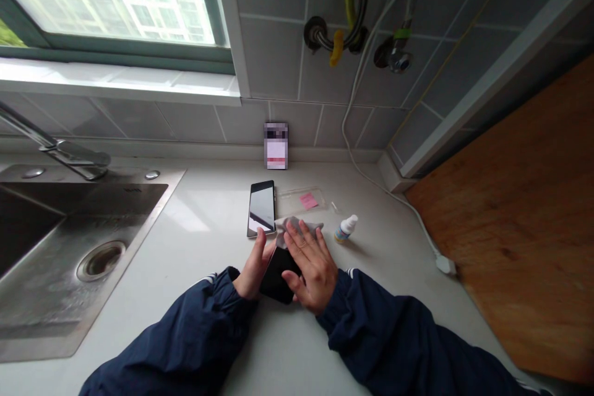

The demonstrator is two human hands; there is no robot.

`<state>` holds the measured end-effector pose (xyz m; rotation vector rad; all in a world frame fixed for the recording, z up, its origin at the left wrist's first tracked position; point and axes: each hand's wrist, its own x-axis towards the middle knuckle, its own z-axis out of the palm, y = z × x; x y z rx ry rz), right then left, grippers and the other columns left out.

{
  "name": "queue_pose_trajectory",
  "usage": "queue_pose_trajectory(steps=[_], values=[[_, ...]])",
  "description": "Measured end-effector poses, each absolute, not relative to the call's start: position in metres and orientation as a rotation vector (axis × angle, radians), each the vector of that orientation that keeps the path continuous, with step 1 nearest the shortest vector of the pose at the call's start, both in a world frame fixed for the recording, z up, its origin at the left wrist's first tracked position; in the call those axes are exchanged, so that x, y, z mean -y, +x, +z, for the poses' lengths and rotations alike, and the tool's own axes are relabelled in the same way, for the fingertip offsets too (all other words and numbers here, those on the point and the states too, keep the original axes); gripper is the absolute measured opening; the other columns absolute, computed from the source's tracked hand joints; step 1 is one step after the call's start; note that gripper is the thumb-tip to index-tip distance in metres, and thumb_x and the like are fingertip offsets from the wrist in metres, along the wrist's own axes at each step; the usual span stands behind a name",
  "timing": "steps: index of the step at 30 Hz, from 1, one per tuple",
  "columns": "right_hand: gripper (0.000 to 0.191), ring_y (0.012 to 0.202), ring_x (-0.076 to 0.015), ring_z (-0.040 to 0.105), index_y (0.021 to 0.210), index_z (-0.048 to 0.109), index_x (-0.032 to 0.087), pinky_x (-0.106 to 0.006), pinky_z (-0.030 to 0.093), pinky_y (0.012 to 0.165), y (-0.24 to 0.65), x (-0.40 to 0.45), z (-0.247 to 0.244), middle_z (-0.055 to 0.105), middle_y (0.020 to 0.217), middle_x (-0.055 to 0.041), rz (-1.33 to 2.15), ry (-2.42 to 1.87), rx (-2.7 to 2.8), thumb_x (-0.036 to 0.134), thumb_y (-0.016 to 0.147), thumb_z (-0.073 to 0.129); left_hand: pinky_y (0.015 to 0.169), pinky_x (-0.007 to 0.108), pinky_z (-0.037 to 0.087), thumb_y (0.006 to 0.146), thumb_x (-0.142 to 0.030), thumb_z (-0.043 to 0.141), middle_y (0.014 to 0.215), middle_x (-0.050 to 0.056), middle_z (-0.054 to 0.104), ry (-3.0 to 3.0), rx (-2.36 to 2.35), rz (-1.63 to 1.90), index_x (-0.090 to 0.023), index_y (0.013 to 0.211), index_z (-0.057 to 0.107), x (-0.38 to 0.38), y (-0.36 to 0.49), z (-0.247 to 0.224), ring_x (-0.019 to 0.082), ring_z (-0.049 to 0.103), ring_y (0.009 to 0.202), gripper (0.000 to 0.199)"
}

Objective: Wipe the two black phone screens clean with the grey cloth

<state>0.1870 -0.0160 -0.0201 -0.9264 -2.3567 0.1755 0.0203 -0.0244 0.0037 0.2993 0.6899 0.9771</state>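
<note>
A dark, flat, phone-like object [275,278] is held tilted between my hands above the counter. My left hand [254,265] grips its left side, thumb pointing up. Over its upper end my right hand [312,265] presses a light grey cloth [281,239], with the fingers laid across the cloth. Just beyond my left hand lies a phone [262,209] with a reflective screen. Behind the cloth rests a clear plastic case or tray [290,201] with a pink slip [309,200] in it. A small white-capped bottle [346,229] stands to the right of my right hand.
The steel sink [153,223] and faucet [74,158] are at the left. Against the back wall leans a blurred upright screen [277,147]. A white cable [394,193] runs down to a plug [446,265] at the right, beside a wooden board [520,223].
</note>
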Motion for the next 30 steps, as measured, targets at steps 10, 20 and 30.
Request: queue_pose_trajectory(steps=[10,20,30], values=[[0.05,0.148,-0.0234,0.034,0.132,0.061,0.014,-0.049,0.015,0.126,0.189,0.02,-0.013,0.054,0.146,-0.0064,0.21,-0.508,2.489,0.044,0.105,0.032,0.086,0.038,0.057,0.092,-0.072,0.034,0.102,0.023,0.076,0.207,-0.852,0.982,-0.002,0.127,0.063,0.022,0.019,0.015,0.03,0.075,0.092,0.083],[0.057,0.151,-0.0273,0.027,0.149,0.043,0.014,-0.052,0.025,0.122,0.189,0.008,-0.02,0.04,0.157,-0.0088,0.149,-0.974,2.223,0.046,0.104,0.029,0.07,0.052,0.058,0.091,-0.075,0.022,0.132,0.02,0.062,0.32,-0.511,0.817,-0.028,0.156,0.028,0.021,0.011,0.007,0.036,0.072,0.092,0.08],[0.036,0.136,-0.0297,0.05,0.116,0.069,0.016,-0.057,0.03,0.118,0.194,0.009,-0.004,0.068,0.13,-0.0084,0.234,-0.727,2.103,0.03,0.1,0.04,0.082,0.046,0.053,0.094,-0.07,0.029,0.113,0.02,0.069,0.221,-0.393,0.994,-0.011,0.146,0.045,0.021,0.013,0.002,0.031,0.069,0.09,0.081]])
